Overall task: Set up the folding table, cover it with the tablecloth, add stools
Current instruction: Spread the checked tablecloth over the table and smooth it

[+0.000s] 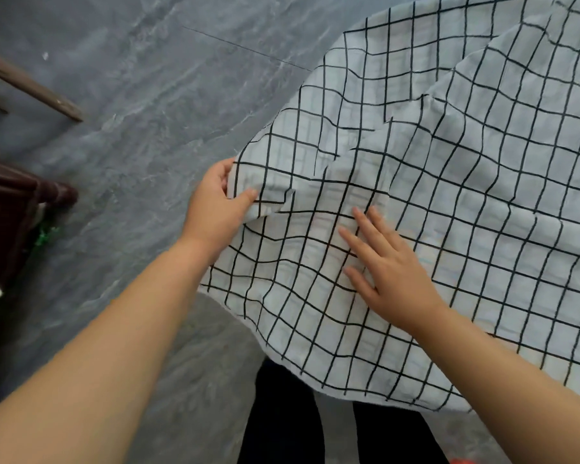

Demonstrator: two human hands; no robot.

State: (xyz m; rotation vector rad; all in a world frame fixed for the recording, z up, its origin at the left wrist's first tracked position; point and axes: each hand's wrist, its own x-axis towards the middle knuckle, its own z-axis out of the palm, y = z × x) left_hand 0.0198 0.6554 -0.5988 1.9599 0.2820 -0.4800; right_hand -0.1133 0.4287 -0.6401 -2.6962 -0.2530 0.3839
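A white tablecloth (449, 182) with a black grid pattern fills the right side of the view, wrinkled and draped so that whatever lies beneath is hidden. My left hand (216, 204) pinches its folded left corner between thumb and fingers. My right hand (387, 266) lies flat on the cloth with straight, spread fingers, just right of the left hand. The folding table itself is hidden under the cloth. No stools are in sight.
Grey stone-look floor (141, 105) spreads to the left and behind. Dark wooden furniture (10, 209) stands at the left edge, with a brown wooden bar (31, 85) above it. My legs in black trousers (282, 426) show at the bottom.
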